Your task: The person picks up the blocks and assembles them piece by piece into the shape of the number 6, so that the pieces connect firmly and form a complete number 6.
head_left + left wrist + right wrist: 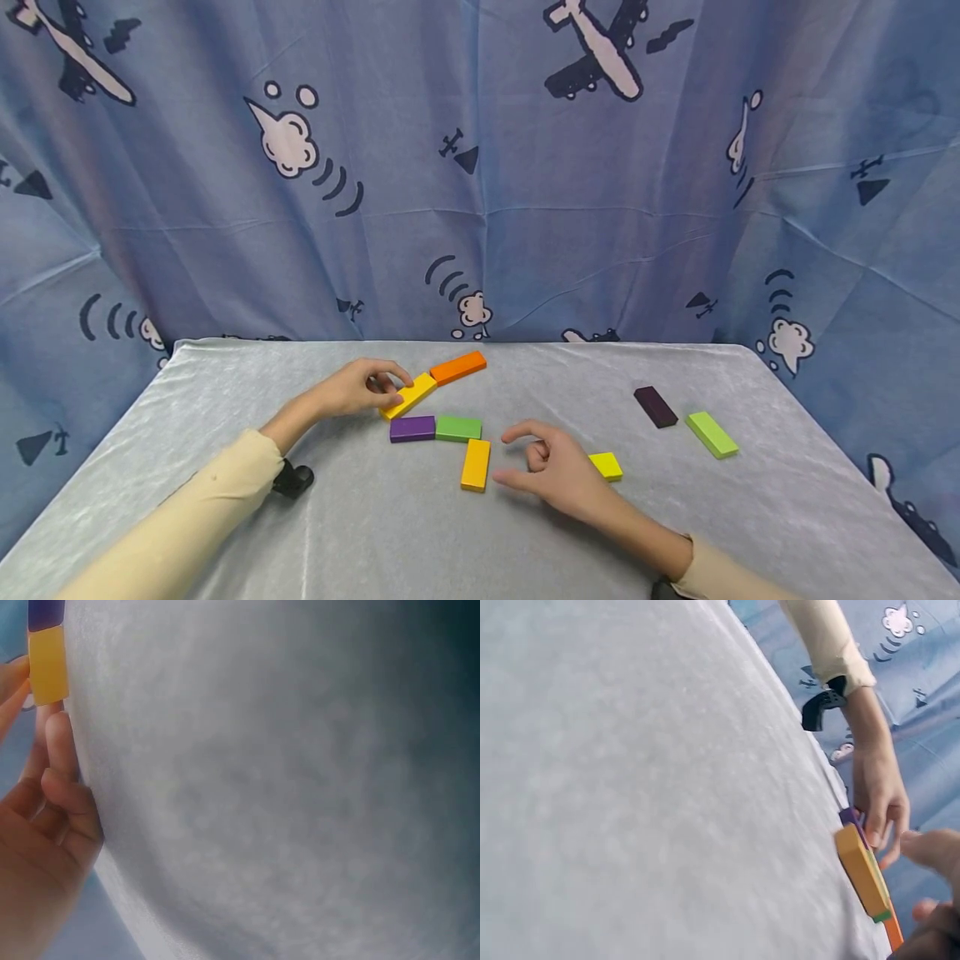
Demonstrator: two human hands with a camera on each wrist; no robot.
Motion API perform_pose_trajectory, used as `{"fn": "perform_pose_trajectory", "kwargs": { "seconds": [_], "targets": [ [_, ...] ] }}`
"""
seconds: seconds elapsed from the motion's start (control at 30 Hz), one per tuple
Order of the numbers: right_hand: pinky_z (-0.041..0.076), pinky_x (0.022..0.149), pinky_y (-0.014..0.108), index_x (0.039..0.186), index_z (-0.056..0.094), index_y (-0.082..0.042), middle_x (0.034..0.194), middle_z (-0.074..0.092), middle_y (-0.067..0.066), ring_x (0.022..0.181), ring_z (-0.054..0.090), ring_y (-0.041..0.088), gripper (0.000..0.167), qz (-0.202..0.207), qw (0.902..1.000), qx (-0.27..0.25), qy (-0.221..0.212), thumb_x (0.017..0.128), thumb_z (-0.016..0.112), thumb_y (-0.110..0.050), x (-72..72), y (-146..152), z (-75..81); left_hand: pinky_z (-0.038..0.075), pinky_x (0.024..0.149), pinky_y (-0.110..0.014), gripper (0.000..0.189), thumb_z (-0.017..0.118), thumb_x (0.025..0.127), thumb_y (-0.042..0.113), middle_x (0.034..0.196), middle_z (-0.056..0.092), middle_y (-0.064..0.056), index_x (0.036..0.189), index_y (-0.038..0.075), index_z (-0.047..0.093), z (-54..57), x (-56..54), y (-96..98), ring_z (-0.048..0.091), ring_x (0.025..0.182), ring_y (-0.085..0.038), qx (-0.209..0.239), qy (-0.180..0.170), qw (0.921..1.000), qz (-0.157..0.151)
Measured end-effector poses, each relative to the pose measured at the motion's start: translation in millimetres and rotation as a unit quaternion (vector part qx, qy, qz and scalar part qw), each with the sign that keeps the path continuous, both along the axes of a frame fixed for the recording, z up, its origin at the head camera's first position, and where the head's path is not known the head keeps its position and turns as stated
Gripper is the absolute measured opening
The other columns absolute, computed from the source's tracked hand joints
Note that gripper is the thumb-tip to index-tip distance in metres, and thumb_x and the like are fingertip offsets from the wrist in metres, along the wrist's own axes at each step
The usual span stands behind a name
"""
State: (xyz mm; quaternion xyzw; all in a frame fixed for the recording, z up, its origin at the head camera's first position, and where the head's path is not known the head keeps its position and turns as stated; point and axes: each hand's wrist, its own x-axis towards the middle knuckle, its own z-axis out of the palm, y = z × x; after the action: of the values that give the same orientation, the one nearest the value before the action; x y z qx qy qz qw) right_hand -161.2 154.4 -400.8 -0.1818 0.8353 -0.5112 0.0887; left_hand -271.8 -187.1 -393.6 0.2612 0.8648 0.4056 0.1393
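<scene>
One amber block (pixel 476 465), long axis twelve-to-six, at nine o'clock from my nearer right hand (pixel 557 472): thumb and forefinger parted, empty. My left hand (pixel 354 389) pinches one yellow block (pixel 416 394).

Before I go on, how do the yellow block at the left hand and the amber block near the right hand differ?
The yellow block slants across the table; the amber block lies nearly straight, front to back. The left hand grips the yellow block; the right hand is apart from the amber block. Both are oblong.
</scene>
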Motion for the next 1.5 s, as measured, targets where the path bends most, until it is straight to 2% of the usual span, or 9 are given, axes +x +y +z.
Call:
{"fn": "perform_pose_trajectory", "kwargs": {
  "seconds": [0.1, 0.23, 0.4, 0.57, 0.73, 1.03, 1.5],
  "targets": [
    [0.03, 0.051, 0.023, 0.111, 0.069, -0.002, 0.06, 0.028, -0.004, 0.051, 0.027, 0.009, 0.033, 0.01, 0.9995, -0.019, 0.022, 0.089, 0.082, -0.023, 0.1, 10, 3.5, 0.053, 0.074, -0.037, 0.025, 0.071, 0.097, 0.008, 0.094, 0.069, -0.004, 0.121, 0.007, 0.07, 0.2, 0.6, -0.5, 0.065, 0.085, -0.023, 0.0, -0.004, 1.0, 0.003],
    [0.03, 0.051, 0.024, 0.105, 0.073, -0.005, 0.06, 0.028, -0.004, 0.052, 0.027, 0.008, 0.025, 0.004, 0.9988, -0.029, 0.039, 0.091, 0.08, -0.024, 0.5, 27, 9.8, 0.053, 0.074, -0.037, 0.025, 0.071, 0.096, 0.008, 0.094, 0.069, -0.005, 0.121, 0.007, 0.07, -0.2, 0.5, -0.9, 0.065, 0.084, -0.023, 0.0, -0.005, 1.0, 0.004],
    [0.03, 0.048, 0.025, 0.103, 0.074, -0.004, 0.06, 0.027, -0.003, 0.052, 0.027, 0.008, 0.021, -0.008, 0.9978, -0.04, 0.052, 0.091, 0.08, -0.02, 0.2, 50, 14.4, 0.053, 0.074, -0.037, 0.024, 0.071, 0.097, 0.008, 0.095, 0.069, -0.005, 0.121, 0.007, 0.07, -1.0, 0.2, -0.2, 0.065, 0.084, -0.022, 0.0, -0.005, 1.0, 0.004],
    [0.028, 0.043, 0.029, 0.104, 0.073, 0.0, 0.059, 0.026, 0.002, 0.048, 0.023, 0.012, 0.017, -0.007, 0.9947, -0.06, 0.083, 0.093, 0.077, -0.011, 1.3, 75, 16.3, 0.053, 0.075, -0.037, 0.025, 0.071, 0.097, 0.008, 0.094, 0.069, -0.005, 0.121, 0.007, 0.07, -1.2, 0.0, -0.1, 0.065, 0.085, -0.022, -0.001, -0.006, 1.0, 0.003],
    [0.028, 0.041, 0.032, 0.107, 0.072, -0.001, 0.059, 0.026, 0.003, 0.047, 0.021, 0.016, 0.016, -0.015, 0.9935, -0.051, 0.1, 0.093, 0.075, -0.008, 3.2, 98, 15.8, 0.053, 0.075, -0.037, 0.025, 0.071, 0.097, 0.009, 0.094, 0.069, -0.004, 0.122, 0.007, 0.07, -0.4, -0.8, 0.3, 0.064, 0.085, -0.022, -0.004, -0.006, 1.0, 0.003],
    [0.024, 0.039, 0.032, 0.113, 0.067, 0.003, 0.061, 0.021, 0.004, 0.047, 0.017, 0.018, 0.026, -0.023, 0.9969, -0.03, 0.069, 0.091, 0.077, -0.007, 4.6, 129, 13.6, 0.053, 0.077, -0.037, 0.025, 0.071, 0.096, 0.009, 0.095, 0.069, -0.004, 0.121, 0.007, 0.07, 1.0, -1.1, 0.6, 0.064, 0.086, -0.022, -0.002, 0.0, 1.0, 0.001],
    [0.029, 0.04, 0.03, 0.123, 0.065, 0.0, 0.059, 0.02, -0.002, 0.047, 0.019, 0.011, 0.045, -0.02, 0.9987, 0.009, 0.046, 0.084, 0.085, -0.011, 1.7, 155, 1.9, 0.052, 0.077, -0.037, 0.025, 0.071, 0.096, 0.008, 0.095, 0.069, -0.003, 0.12, 0.008, 0.071, 1.0, 0.2, 0.7, 0.063, 0.085, -0.022, -0.01, 0.001, 0.9999, 0.005]
  ]
}}
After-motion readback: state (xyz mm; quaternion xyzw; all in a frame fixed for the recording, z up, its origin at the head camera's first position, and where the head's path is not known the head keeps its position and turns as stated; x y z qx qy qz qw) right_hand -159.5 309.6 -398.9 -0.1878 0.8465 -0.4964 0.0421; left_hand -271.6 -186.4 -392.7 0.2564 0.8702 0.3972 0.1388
